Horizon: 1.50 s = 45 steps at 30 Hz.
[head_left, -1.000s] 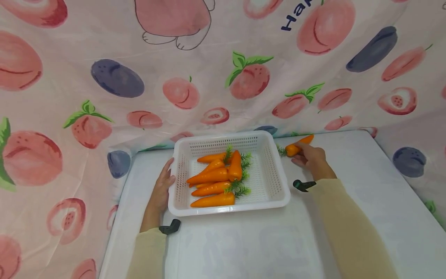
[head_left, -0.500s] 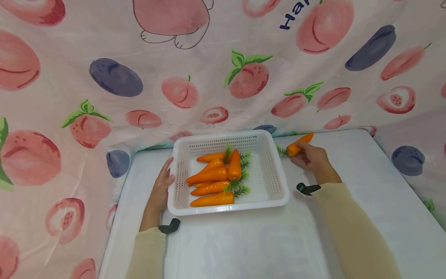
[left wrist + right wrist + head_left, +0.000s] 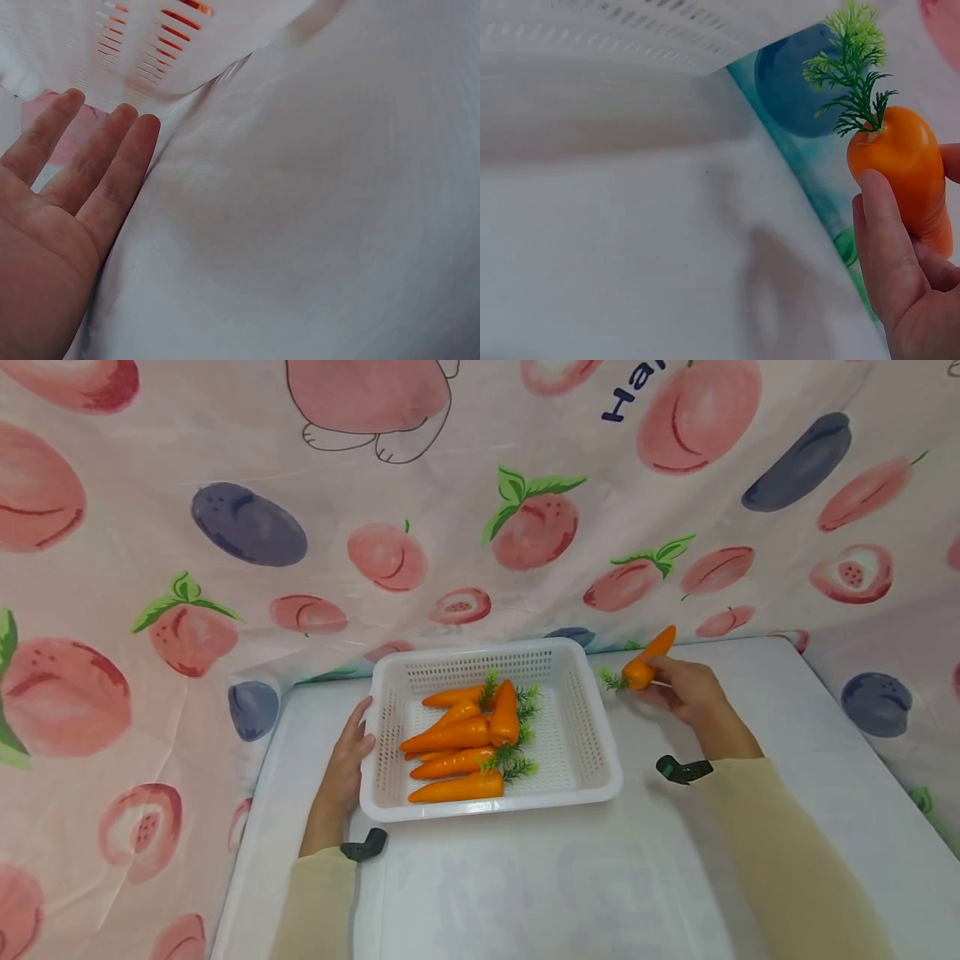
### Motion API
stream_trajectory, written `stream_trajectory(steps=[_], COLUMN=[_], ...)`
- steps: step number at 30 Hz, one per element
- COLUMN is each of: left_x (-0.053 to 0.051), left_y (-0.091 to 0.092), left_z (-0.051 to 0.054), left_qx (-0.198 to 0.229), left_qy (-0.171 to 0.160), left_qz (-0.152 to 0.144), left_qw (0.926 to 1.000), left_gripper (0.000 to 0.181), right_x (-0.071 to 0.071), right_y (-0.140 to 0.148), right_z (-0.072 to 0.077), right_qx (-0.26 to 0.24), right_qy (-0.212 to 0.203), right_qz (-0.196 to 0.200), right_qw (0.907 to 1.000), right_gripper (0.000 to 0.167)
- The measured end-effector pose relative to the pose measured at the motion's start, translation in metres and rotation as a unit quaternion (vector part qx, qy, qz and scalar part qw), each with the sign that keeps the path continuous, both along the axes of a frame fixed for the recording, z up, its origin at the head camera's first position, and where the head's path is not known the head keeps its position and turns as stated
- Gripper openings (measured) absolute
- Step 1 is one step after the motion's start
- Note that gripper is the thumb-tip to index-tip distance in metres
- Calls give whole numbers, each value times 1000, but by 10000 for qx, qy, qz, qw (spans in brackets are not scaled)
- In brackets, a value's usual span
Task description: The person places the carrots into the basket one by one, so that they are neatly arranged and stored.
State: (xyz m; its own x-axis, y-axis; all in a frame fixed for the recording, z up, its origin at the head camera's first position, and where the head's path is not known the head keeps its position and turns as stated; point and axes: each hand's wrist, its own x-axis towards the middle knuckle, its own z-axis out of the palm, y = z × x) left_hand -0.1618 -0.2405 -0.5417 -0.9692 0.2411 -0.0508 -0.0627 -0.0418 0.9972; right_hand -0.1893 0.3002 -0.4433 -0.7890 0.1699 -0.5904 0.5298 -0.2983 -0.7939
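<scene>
In the head view my right hand (image 3: 697, 695) grips an orange toy carrot (image 3: 641, 672) just right of the basket. Its pointed end tilts up and away, and its green sprig faces the basket. The right wrist view shows the thumb and fingers round the thick end of this carrot (image 3: 901, 169), held above the table. My left hand (image 3: 347, 767) rests against the left side of a white plastic basket (image 3: 491, 811). In the left wrist view its fingers (image 3: 112, 176) are fairly straight beside the slotted wall. Several toy carrots (image 3: 456, 764) with green sprigs lie inside the basket.
The basket stands on a white table (image 3: 525, 885), near its back edge. A pink cloth (image 3: 465, 510) printed with fruit hangs behind and at the sides. Dark straps with small black pieces (image 3: 365, 845) sit at both wrists.
My right hand has lifted the toy carrot and drawn slightly to the right, and the carrot's pointed end has swung upward. The left hand and the basket stay nearly the same.
</scene>
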Motion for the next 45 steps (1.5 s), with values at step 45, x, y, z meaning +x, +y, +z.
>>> stream_trajectory(steps=[45], left_x=[1], left_y=[2], left_z=[4], left_qx=[67], left_qy=[-29], left_qz=[-21], left_qw=[10000], left_gripper=[62], right_x=[37], right_y=[-171], right_z=[85], right_qx=[262], right_qy=[1344], right_qz=[2632], right_qw=[9550], right_gripper=[45])
